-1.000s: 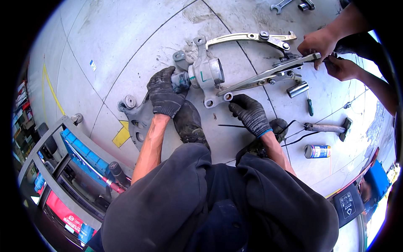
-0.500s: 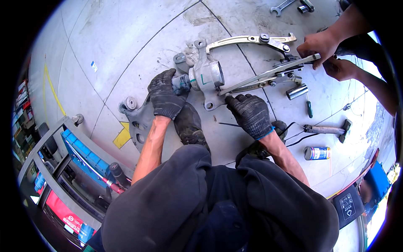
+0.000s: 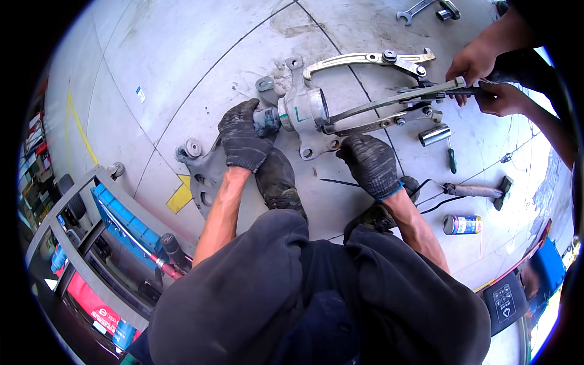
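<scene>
1. Left hand (image 3: 243, 137): gloved in black; the grip is clenched around the dark stub end (image 3: 266, 120) of the silver knuckle casting (image 3: 304, 112).
2. Right hand (image 3: 370, 164): gloved in black with a blue cuff; it is pressed palm down just below the casting's lower lug; whether anything is grasped cannot be told.
3. Knuckle casting: held on the concrete floor (image 3: 182, 61), immediately right of the left grip and above the right grip; a round hub face is turned toward the right.
4. Grey subframe part (image 3: 204, 170): laid on the floor below and left of the left grip, partly covered by the forearm.
5. Puller arms (image 3: 389, 106): long metal bars are run from the casting's hub away to the right of both grips.
6. Curved control arm (image 3: 365, 59): placed above the puller arms, well beyond the right grip.
7. Another person's hands (image 3: 480, 79): both are closed on the far end of the puller arms, well right of the right grip.
8. Silver socket (image 3: 434, 135) and a green-handled screwdriver (image 3: 451, 158): set right of the right grip, near each other.
9. Hammer (image 3: 477, 191): laid right of the right grip, beyond the screwdriver.
10. Spray can (image 3: 461, 224): laid on its side, below and right of the right grip.
11. Wrench (image 3: 413, 9): placed at the far top, well apart from both grips.
12. Tool cart (image 3: 91, 243): stood below and left of the left grip.
</scene>
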Demonstrator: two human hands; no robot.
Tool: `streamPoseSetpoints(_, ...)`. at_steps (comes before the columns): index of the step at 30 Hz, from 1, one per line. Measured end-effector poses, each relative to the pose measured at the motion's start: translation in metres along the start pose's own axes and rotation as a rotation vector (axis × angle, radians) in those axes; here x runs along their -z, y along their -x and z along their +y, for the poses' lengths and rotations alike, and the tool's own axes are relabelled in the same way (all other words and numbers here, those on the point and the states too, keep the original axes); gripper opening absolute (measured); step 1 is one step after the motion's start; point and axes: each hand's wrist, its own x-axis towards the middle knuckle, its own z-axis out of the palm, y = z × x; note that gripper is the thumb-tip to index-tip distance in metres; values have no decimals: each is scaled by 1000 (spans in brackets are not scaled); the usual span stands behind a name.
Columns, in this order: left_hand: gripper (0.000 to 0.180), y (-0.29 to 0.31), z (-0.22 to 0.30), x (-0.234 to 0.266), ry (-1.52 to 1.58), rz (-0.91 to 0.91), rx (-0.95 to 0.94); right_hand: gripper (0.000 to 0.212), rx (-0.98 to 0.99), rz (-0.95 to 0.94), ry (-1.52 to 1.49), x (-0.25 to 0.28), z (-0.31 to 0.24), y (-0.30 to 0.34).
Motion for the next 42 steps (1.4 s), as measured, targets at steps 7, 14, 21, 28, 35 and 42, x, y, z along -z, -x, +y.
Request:
streamPoseSetpoints(7,73,3,-4,1,-27,14,-15,24,-634,-132,-756,-5,-3,12)
streamPoseSetpoints(14,71,1,-1,-1,-20,16,-17,34,-1060,-174,-2079,-36,-6,9)
streamPoseSetpoints(21,69,0,0,1,-23,-3,1,32,-902,-143,-2601,-58,-9,15)
streamPoseSetpoints(28,71,-2,-2,0,-23,14,-19,34,-673,-318,-2784,-55,-8,11)
streamPoseSetpoints(35,72,0,-2,-2,-2,25,-23,29,-742,-253,-2605,-62,1,13)
streamPoseSetpoints(42,71,2,-4,-1,-8,14,-17,31,-1058,-118,-2135,-44,-19,5)
